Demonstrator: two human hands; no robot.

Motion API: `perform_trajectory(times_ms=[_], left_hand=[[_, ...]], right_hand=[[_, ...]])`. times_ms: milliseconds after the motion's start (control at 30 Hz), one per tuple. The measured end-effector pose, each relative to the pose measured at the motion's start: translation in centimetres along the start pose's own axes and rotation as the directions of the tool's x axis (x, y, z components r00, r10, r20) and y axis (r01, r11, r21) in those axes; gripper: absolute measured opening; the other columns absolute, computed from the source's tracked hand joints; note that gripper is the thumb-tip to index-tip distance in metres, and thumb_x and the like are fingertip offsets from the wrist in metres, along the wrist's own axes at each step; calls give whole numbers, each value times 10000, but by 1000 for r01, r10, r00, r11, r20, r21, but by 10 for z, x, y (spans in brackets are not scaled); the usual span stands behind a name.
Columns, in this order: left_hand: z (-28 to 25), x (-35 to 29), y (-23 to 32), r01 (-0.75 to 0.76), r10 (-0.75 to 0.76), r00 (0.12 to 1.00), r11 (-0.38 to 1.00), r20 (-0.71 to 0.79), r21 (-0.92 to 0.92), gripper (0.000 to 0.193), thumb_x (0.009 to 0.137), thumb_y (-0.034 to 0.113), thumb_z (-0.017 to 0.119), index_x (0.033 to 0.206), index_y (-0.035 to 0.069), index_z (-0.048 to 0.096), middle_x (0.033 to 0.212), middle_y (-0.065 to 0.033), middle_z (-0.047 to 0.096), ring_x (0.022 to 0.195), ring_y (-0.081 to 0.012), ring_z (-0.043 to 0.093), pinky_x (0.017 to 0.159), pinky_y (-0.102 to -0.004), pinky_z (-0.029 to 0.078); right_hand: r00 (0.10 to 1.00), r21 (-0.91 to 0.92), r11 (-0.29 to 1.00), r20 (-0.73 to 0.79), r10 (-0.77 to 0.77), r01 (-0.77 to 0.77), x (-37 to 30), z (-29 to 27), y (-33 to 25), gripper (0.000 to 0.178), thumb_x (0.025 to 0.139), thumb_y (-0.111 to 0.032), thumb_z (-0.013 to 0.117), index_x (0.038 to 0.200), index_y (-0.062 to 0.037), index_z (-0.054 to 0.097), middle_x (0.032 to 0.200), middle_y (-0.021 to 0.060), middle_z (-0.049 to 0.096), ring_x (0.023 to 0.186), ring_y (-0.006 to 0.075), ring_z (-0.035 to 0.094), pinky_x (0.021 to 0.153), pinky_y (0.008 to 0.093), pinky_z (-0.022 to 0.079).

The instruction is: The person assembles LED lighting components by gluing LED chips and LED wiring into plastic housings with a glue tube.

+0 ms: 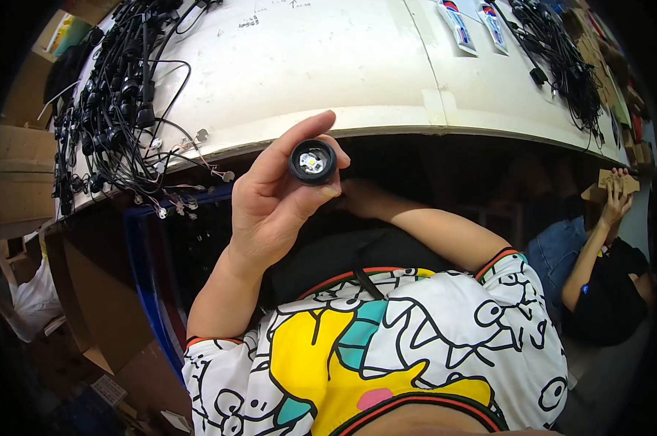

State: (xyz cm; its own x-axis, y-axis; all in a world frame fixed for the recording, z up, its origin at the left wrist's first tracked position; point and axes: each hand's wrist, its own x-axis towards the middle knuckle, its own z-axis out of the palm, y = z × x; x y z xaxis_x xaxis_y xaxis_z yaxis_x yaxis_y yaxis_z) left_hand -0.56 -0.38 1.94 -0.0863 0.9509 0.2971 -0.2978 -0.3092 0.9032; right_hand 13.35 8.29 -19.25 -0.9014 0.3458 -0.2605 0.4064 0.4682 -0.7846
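My left hand (270,203) is raised at the table's near edge, its fingers and thumb closed round a small black round lamp housing (292,164). The open end faces up toward me and shows a small white LED board with a yellow chip inside. My right hand (357,198) is lower, in the shadow under the table edge, just right of the left hand. Its fingers are dark and partly covered, so whether it holds anything cannot be made out.
The white table (307,65) curves across the front. Black cables with small LED ends (118,109) heap at its left, some hanging over the edge. Two tubes (457,29) and more black cable (568,65) lie far right. A blue bin (150,283) stands left; a co-worker (605,291) holds cardboard at right.
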Motion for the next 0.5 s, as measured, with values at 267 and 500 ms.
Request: perform_trajectory(times_ms=[267, 500], left_hand=[[-1, -1, -15, -91, 93, 987, 996, -134, 21, 466, 630, -118, 690, 1043, 0, 510, 904, -60, 531, 822, -109, 565, 751, -227, 491], [-6, -2, 15, -16, 37, 994, 981, -103, 194, 480, 708, -11, 652, 1150, -4, 465, 903, -42, 500, 879, -102, 506, 789, -232, 460]], right_hand=[[978, 460, 864, -68, -196, 206, 2, -1, -22, 321, 775, -218, 625, 1048, -75, 532, 992, 104, 575, 919, 201, 549, 844, 312, 410], [983, 799, 572, 161, 93, -185, -20, -36, -47, 252, 807, -273, 607, 900, -40, 587, 822, 64, 595, 836, 144, 558, 824, 280, 420]])
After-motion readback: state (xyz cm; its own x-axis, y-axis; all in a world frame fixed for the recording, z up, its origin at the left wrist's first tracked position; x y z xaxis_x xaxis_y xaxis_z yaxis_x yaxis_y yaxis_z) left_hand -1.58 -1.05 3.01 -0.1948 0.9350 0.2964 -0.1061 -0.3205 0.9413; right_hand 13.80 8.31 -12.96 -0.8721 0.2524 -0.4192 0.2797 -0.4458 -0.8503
